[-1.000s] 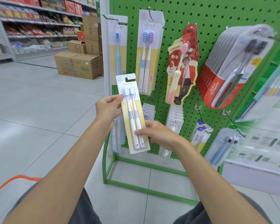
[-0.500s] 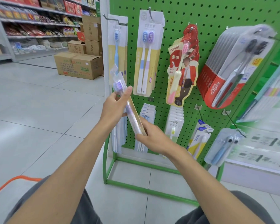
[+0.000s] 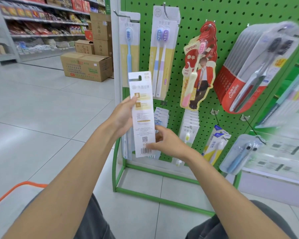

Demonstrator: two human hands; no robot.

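Big green pegboard rack [image 3: 197,11] fills the right half of the frame, with red Colgate packs [image 3: 245,80] hanging upper right and a cardboard box [image 3: 86,66] on the floor upper left. Dead centre, the toothbrush pack [image 3: 142,118] stands upright, printed back facing the camera, in front of the rack's left edge. Left hand [image 3: 123,116] fingers grip its left edge, and right hand [image 3: 166,144] pinches the bottom right corner by the barcode.
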